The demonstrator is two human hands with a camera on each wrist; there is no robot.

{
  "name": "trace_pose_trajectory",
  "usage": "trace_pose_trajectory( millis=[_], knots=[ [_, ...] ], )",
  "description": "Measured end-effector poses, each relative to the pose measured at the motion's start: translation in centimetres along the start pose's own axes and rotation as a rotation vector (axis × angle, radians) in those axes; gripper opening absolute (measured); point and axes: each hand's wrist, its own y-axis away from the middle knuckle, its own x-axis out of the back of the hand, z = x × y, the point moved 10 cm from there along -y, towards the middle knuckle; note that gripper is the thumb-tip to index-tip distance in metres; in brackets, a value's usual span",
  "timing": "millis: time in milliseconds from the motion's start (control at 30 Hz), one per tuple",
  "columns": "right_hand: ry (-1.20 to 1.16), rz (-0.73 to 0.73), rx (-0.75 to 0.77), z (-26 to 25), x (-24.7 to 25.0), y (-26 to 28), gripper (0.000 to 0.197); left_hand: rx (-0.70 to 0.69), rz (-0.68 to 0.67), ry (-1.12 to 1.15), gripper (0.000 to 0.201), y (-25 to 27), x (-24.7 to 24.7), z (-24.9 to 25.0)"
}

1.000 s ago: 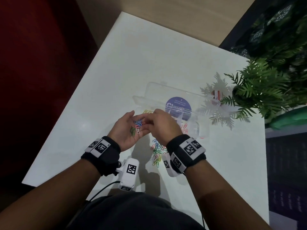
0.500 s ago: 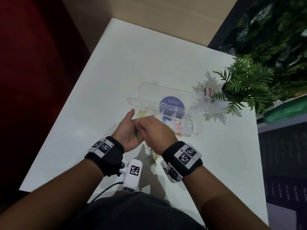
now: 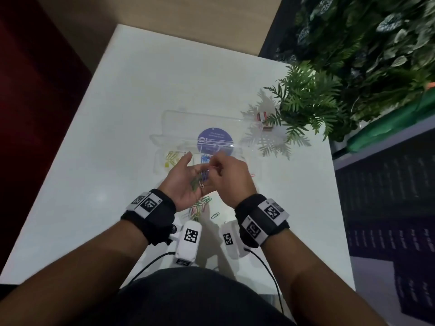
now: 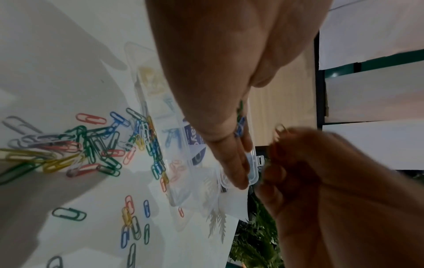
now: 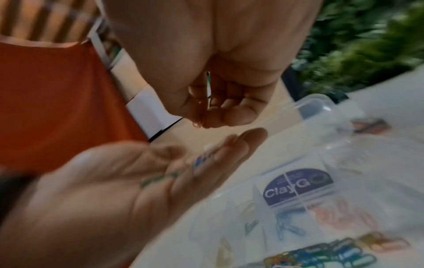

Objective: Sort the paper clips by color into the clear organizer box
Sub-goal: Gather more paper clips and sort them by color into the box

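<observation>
My left hand (image 3: 188,171) lies palm up over the table, fingers straight, with several green and blue paper clips (image 3: 200,182) loose on the palm (image 5: 137,181). Just right of it, my right hand (image 3: 216,164) pinches a red paper clip (image 5: 199,116) in its fingertips, also visible as the red paper clip (image 4: 280,129) in the left wrist view. The clear organizer box (image 3: 179,118) lies open behind both hands, its lid bearing a purple label (image 3: 215,140). Its compartments hold yellow clips (image 3: 173,157), blue clips (image 5: 286,224) and red clips (image 5: 339,212). A mixed pile of clips (image 4: 91,145) lies on the table below my hands.
A potted fern (image 3: 303,100) overhangs the white table (image 3: 141,78) at the box's right end, with a small red and white object (image 3: 263,118) under its fronds. Stray clips (image 4: 135,217) lie nearer me. Dark floor drops off the table's left edge.
My right hand, which covered the left palm half a second ago, has lifted slightly right with a clip pinched. The left palm and its clips now show.
</observation>
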Motion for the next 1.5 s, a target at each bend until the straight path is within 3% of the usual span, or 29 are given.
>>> trace_pose_trajectory(
  millis=[67, 167, 433, 533, 633, 733, 800, 933, 1033, 1167, 1267, 1400, 1500],
  knots=[
    [-0.114, 0.083, -0.094, 2.5, 2.2, -0.6, 0.006, -0.015, 0.024, 0.041, 0.069, -0.2, 0.0, -0.1],
    [-0.106, 0.116, -0.18, 5.8, 3.7, -2.1, 0.008, -0.043, 0.096, 0.081, 0.065, -0.2, 0.7, -0.4],
    [0.017, -0.024, -0.318, 10.2, 1.2, -5.8, 0.017, -0.124, 0.125, 0.137, 0.063, 1.2, 0.1, 0.4],
    [-0.044, -0.022, -0.228, 8.6, 1.9, -5.4, 0.018, -0.15, 0.121, 0.143, 0.062, 1.5, -0.5, 0.7],
    [-0.101, -0.04, -0.018, 4.3, 2.8, -3.5, 0.013, -0.149, 0.109, 0.115, 0.062, 1.5, -0.9, 0.6],
    [-0.072, -0.208, 0.142, 0.6, 1.1, -1.3, 0.017, -0.138, 0.059, 0.076, 0.062, 1.5, -1.7, 0.3],
    [0.092, -0.268, 0.244, -0.8, -0.6, -0.6, 0.024, -0.136, 0.05, 0.063, 0.062, 1.5, -1.8, 0.2],
    [0.144, -0.302, 0.243, -0.8, -2.4, -0.5, 0.03, -0.123, 0.047, 0.025, 0.066, 1.5, -1.0, 0.3],
    [0.166, -0.308, 0.262, -1.6, -3.3, -0.1, 0.024, -0.084, 0.042, 0.003, 0.067, 1.4, -0.2, 0.2],
    [-0.017, -0.3, 0.127, -0.8, -3.4, -0.5, 0.015, -0.046, 0.036, -0.016, 0.069, 1.3, 1.1, 0.5],
    [-0.177, -0.18, -0.026, 1.3, -2.2, -2.1, 0.009, -0.022, 0.069, -0.008, 0.068, 1.2, 2.4, 0.9],
    [-0.087, -0.051, -0.114, 4.2, -1.1, -5.4, 0.007, -0.004, 0.105, 0.052, 0.066, 1.0, 3.5, 1.4],
    [-0.002, -0.082, -0.181, 5.7, -2.0, -7.0, 0.011, 0.002, 0.108, 0.073, 0.066, 0.8, 3.6, 1.7]
  ],
)
